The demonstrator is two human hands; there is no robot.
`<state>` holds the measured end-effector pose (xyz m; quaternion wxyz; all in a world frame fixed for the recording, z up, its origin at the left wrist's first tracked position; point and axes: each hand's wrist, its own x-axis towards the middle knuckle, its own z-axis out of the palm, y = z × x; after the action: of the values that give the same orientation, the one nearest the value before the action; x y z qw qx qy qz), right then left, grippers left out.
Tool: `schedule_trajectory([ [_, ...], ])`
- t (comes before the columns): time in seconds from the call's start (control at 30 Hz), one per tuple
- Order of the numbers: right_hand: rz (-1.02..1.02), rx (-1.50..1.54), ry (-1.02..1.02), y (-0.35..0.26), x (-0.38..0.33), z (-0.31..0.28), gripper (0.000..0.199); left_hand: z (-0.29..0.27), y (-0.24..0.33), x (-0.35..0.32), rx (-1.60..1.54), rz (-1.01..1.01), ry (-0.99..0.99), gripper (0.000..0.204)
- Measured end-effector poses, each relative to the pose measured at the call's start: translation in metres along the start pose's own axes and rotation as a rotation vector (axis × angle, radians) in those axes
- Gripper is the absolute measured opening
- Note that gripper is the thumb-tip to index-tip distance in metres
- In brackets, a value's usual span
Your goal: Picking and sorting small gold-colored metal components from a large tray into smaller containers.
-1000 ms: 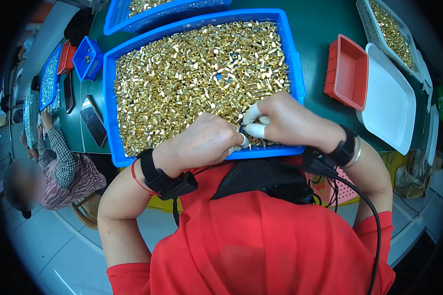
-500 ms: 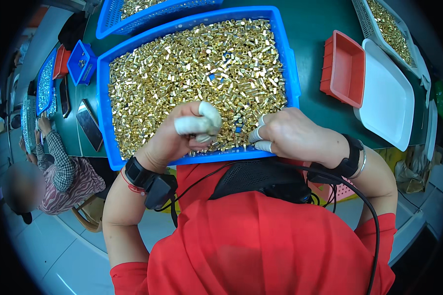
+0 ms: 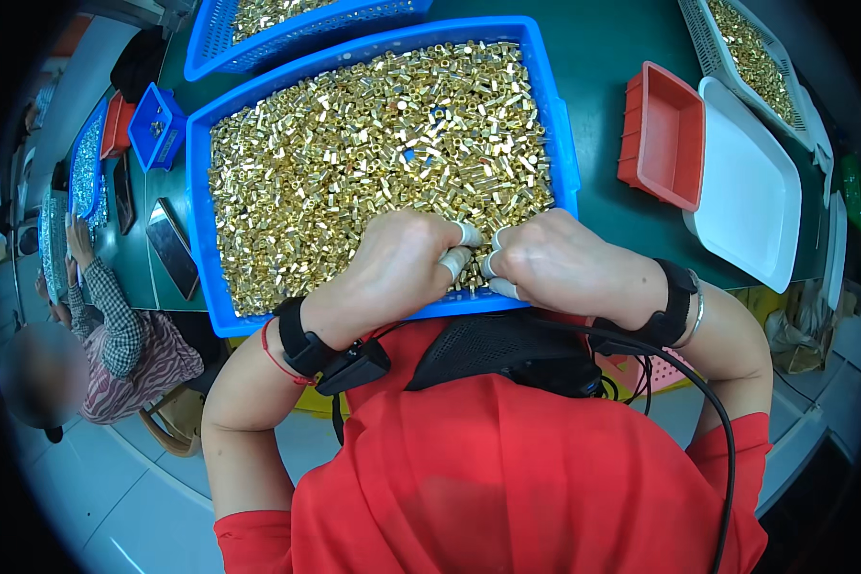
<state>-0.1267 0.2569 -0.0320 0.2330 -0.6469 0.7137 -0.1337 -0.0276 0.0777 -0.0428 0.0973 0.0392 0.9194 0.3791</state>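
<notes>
Over the near side of a large blue tray (image 3: 193, 182), my left hand (image 3: 402, 253) and my right hand (image 3: 560, 256) face each other a small gap apart. The tray is heaped with small brass-coloured hexagonal metal pieces (image 3: 325, 172), several of them plainly hollow. White finger cots cover the fingertips of both hands. My left thumb and fingers are pinched together, pointing at the right hand. The right hand's fingers are curled closed just above the pieces. Whatever either hand holds is too small or hidden. A blue bit (image 3: 409, 155) lies among the pieces.
Right of the tray stand a red bin (image 3: 662, 134) and a white tray (image 3: 751, 191). Baskets of brass pieces, one blue (image 3: 306, 27), one white (image 3: 794, 120), stand farther off. At left are a phone (image 3: 172, 247), a small blue bin (image 3: 158, 129) and a seated co-worker (image 3: 134, 354).
My left hand has turned palm-down and moved right, toward the right hand, its fingers now pointing at it. The right hand has stayed nearly in place. The view has shifted slightly.
</notes>
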Motion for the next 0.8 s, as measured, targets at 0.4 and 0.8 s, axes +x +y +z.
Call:
schedule_trajectory([
  [0.4, 0.142, 0.945, -0.041, 0.02, -0.016, -0.045, 0.014, 0.001, 0.007, 0.005, 0.171, 0.034, -0.087, 0.01],
  [0.8, 0.172, 0.411, 0.225, 0.02, -0.026, -0.014, 0.009, -0.029, -0.01, -0.007, -1.637, -0.328, -0.294, 0.01],
])
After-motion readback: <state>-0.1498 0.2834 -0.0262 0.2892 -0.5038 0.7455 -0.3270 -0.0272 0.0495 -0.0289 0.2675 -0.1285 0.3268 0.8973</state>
